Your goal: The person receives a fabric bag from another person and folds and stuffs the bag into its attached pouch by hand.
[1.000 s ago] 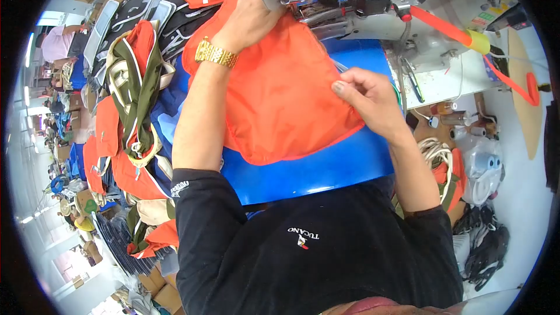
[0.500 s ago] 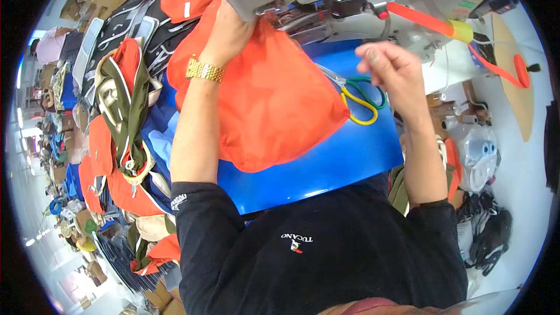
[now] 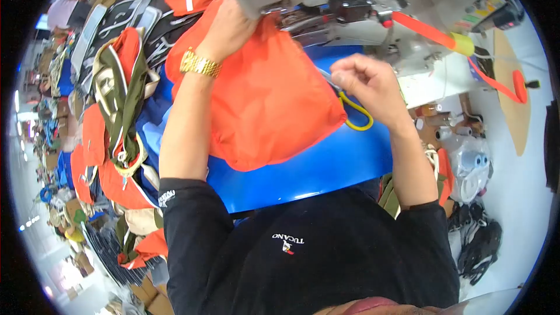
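Note:
A large orange fabric piece (image 3: 262, 105) drapes over the blue work surface below the sewing machine (image 3: 315, 11). My left hand (image 3: 230, 29), with a gold watch at the wrist, is closed on its upper edge beside the machine head; the fingertips are partly hidden there. Just right of the fabric, my right hand (image 3: 367, 84) hovers with its fingers curled and the thumb against them. Whatever it may pinch is too small to make out. Beneath this hand lie scissors with a yellow handle (image 3: 363, 118), partly covered by the hand and cloth.
The blue surface (image 3: 303, 181) curves toward my body. Olive, cream and orange sewn pieces (image 3: 119, 99) are heaped at left, near black pieces (image 3: 169, 35) with grey straps. An orange strap (image 3: 426, 29) runs from the machine through a yellow roll (image 3: 462, 45). Bagged spools (image 3: 472, 160) sit at right.
My right hand has moved left and slightly down, nearer the orange fabric, and now covers the scissors' green handle. My left hand stays at the fabric's upper edge. The view has shifted slightly.

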Tool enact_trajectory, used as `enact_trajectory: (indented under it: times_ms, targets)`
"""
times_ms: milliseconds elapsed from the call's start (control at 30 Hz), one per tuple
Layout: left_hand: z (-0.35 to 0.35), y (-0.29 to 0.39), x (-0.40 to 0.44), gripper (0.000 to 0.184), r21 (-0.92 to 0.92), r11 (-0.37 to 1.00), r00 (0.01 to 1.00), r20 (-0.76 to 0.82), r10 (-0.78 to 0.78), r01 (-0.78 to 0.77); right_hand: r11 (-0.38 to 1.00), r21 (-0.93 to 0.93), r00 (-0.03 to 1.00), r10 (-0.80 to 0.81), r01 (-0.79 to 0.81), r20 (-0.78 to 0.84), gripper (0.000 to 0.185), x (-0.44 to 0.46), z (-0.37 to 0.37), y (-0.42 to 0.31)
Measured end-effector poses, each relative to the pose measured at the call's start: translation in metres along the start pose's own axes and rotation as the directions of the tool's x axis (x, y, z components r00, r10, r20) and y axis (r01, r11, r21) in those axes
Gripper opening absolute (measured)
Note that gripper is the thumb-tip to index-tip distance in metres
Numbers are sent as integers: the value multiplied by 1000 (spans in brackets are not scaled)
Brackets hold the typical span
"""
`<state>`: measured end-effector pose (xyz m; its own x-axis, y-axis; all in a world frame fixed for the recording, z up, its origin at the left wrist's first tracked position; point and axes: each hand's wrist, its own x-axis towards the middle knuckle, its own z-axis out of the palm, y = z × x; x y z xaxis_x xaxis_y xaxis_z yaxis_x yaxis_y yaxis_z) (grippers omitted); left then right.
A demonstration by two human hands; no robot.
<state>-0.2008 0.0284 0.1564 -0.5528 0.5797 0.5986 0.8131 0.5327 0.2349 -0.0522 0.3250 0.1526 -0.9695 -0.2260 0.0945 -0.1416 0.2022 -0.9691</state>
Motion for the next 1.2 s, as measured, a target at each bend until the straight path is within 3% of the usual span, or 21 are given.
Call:
enact_trajectory:
  times_ms: [67, 200, 300, 400, 600, 700, 800, 900, 1100, 1200]
  targets:
    - [-5, 3, 6, 26, 15, 999, 999, 41, 33, -34, 997, 76, 1000, -13, 11, 20, 19, -4, 19, 3]
    - [-16, 7, 11, 26, 137, 982, 983, 147, 110, -130, 997, 52, 997, 56, -59, 61, 19, -9, 31, 2]
    - [-15, -2, 7, 26, -6, 995, 968, 232, -100, 104, 989, 101, 993, 100, -106, 60, 18, -14, 35, -5]
    - [-13, -9, 4, 25, -18, 994, 965, 244, -100, 107, 974, 196, 993, 103, -112, 56, 17, -19, 41, 1]
    - [-5, -1, -1, 26, -78, 984, 986, 39, -160, 163, 936, 341, 996, 73, -84, 44, 16, -23, 53, 12]
    - [-2, 0, 0, 28, 12, 987, 987, -3, -163, 163, 916, 394, 997, 71, -79, 34, 16, -23, 58, 14]
    - [-4, 4, 15, 27, 60, 998, 993, -115, 29, -22, 888, 449, 995, 94, -100, 35, 17, -12, 60, 18]
    - [-2, -13, 15, 30, 134, 987, 992, -79, 101, -90, 860, 497, 992, 122, -117, 22, 18, -4, 65, 13]
    - [0, -36, 22, 31, -104, 987, 985, -111, -132, 121, 878, 475, 997, 70, -54, -17, 19, 15, 69, 13]
    - [8, -46, 26, 31, -322, 930, 946, -203, -253, 179, 898, 439, 998, 47, -26, -36, 21, 21, 71, 17]
